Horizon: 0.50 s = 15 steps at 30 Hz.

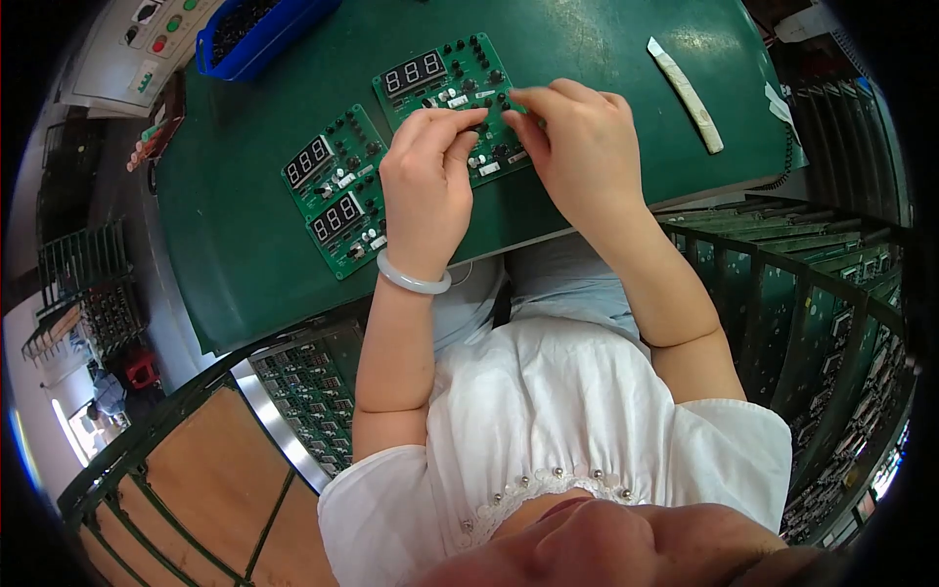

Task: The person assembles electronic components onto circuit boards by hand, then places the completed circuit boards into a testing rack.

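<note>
Both my hands work over a green circuit board (394,111) on the green table. It carries a three-digit display (413,73), white parts and several small round black parts. My left hand (426,174), with a pale bangle at the wrist, has its fingers closed over the middle of the board. My right hand (585,147) pinches with thumb and forefinger at the black parts on the board's right edge. Whatever lies between the fingertips of either hand is too small or hidden to name. Left of my left hand lie two more joined boards (322,200), each with a display.
A blue bin (223,61) of small black parts stands at the back left, beside a control panel (161,44) with coloured buttons. A knife with a wrapped handle (687,96) lies to the right. Racks (797,303) of circuit boards stand close by the table.
</note>
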{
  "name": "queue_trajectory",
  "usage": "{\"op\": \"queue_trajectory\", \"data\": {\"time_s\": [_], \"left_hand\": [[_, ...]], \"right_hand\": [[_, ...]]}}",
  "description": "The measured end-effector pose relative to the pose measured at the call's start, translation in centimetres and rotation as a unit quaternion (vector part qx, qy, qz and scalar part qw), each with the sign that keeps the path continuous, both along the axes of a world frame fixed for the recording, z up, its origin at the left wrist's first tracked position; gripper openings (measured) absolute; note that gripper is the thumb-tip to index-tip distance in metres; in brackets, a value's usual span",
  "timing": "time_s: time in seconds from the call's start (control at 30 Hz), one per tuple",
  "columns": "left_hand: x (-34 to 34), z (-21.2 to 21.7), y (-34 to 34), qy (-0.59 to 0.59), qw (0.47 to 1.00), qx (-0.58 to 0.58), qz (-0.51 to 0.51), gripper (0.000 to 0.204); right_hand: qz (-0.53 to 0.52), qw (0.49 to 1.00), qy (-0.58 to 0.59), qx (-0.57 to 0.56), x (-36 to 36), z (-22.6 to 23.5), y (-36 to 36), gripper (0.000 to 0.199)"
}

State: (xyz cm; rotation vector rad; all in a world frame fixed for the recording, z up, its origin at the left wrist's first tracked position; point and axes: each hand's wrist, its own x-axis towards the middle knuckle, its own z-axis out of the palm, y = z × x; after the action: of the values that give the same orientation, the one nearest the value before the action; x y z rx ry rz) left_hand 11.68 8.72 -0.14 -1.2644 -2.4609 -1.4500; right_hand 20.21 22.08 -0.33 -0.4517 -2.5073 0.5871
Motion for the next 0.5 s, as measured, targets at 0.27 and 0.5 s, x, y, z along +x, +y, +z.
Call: {"op": "queue_trajectory", "data": {"time_s": [0.27,0.5], "left_hand": [[0.1,0.2,0.4,-0.042,0.999,0.019,-0.005,0.017],[0.0,-0.4,0.7,-0.041,0.998,0.044,0.0,0.018]], "right_hand": [[0.054,0.961,0.066,-0.261,-0.6,0.1,-0.1,0.015],[0.055,0.958,0.063,-0.275,-0.9,0.0,0.0,0.015]]}}
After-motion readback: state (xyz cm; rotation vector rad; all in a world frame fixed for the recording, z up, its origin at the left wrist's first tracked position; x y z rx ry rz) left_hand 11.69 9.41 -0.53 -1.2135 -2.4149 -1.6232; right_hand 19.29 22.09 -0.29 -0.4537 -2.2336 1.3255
